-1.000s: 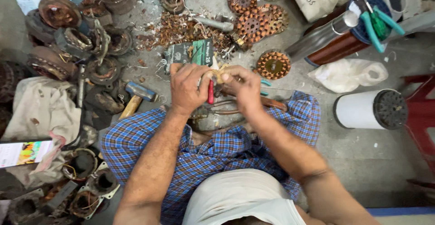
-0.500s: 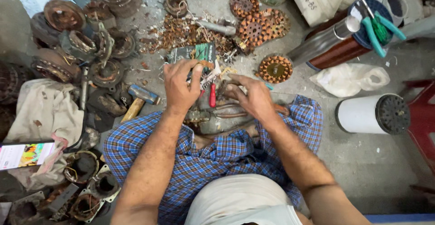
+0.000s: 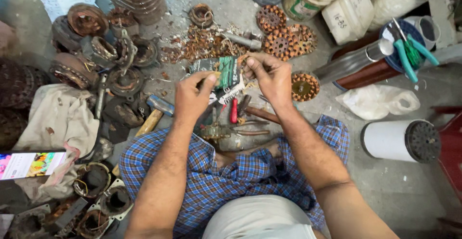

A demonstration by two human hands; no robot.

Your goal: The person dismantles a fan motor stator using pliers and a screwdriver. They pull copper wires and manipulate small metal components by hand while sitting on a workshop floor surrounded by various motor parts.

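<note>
Both hands are on the small green packet (image 3: 226, 73), held just above the red screwdriver (image 3: 234, 111). My left hand (image 3: 192, 94) pinches its left edge, right hand (image 3: 269, 78) its right, so it runs sideways between them.

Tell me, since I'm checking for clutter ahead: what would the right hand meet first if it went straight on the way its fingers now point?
The right hand points up-left. It would first meet the green-and-white packet both hands hold, then probably the copper scrap pile; depth is unclear.

Small green-black pkg (image 3: 226, 73), tilted, above lap
</note>
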